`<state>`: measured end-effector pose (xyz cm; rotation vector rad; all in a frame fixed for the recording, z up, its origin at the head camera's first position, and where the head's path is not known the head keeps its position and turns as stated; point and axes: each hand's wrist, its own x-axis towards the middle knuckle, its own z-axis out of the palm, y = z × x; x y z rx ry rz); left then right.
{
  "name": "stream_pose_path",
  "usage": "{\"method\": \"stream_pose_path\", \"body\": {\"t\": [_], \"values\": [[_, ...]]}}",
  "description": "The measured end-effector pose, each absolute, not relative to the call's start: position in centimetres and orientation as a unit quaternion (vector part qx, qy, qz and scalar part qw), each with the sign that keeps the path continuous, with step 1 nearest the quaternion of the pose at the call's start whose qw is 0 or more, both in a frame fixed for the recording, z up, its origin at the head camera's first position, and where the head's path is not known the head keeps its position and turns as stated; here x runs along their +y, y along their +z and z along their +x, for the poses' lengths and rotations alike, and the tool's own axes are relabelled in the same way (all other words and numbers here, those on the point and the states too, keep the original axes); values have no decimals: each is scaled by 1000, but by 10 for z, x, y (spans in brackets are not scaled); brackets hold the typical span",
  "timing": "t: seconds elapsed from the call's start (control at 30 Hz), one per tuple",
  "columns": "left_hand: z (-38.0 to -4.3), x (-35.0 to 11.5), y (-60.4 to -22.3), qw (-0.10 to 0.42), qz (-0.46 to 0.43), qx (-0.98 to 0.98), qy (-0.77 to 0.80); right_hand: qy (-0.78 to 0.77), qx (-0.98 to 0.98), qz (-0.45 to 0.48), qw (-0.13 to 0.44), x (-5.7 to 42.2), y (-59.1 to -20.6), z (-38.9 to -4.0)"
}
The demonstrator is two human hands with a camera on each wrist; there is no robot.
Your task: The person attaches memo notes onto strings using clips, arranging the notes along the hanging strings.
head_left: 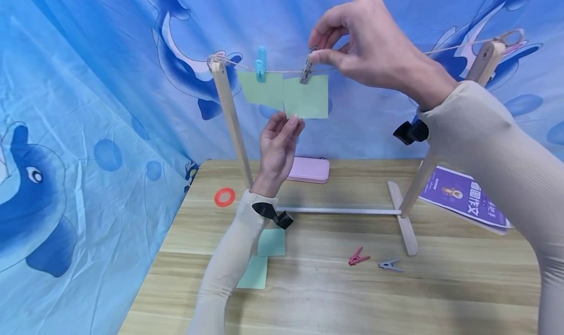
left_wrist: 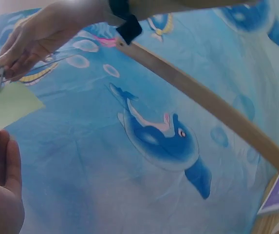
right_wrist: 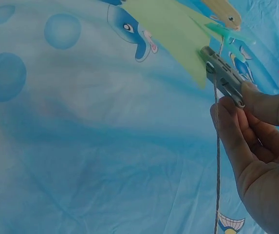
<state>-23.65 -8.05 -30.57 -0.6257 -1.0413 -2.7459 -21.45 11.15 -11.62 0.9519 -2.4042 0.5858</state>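
Green paper square (head_left: 308,100), between both grips.
Pinched below by left hand (head_left: 278,151); overlapped above by gray clip (head_left: 306,73) held between right hand (head_left: 374,46) thumb and fingers; farther right and lower, purple booklet (head_left: 462,198) printed "作文".

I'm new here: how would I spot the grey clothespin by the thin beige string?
Against the blue patterned cloth, find the wooden frame. Along its string, the grey clothespin overlaps a green paper square; unlike the turquoise plastic clip, it's pinched by the right hand.
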Motion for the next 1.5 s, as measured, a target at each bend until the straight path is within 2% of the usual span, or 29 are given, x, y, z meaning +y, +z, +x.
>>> {"method": "stream_pose_path", "body": {"t": [0.6,0.87,1.33,1.5], "values": [[-238,-72,-304,45,-184,-313,-931,231,-885,356,193,117,-119,-209],[-238,-72,-307,42,-179,-305,-934,248,-874,361,209,117,-124,-212],[-236,-74,-310,35,-180,-313,-932,249,-876,365,194,118,-125,-213],[-234,-76,-312,34,-192,-323,-926,250,-873,364,210,127,-127,-210]]}}
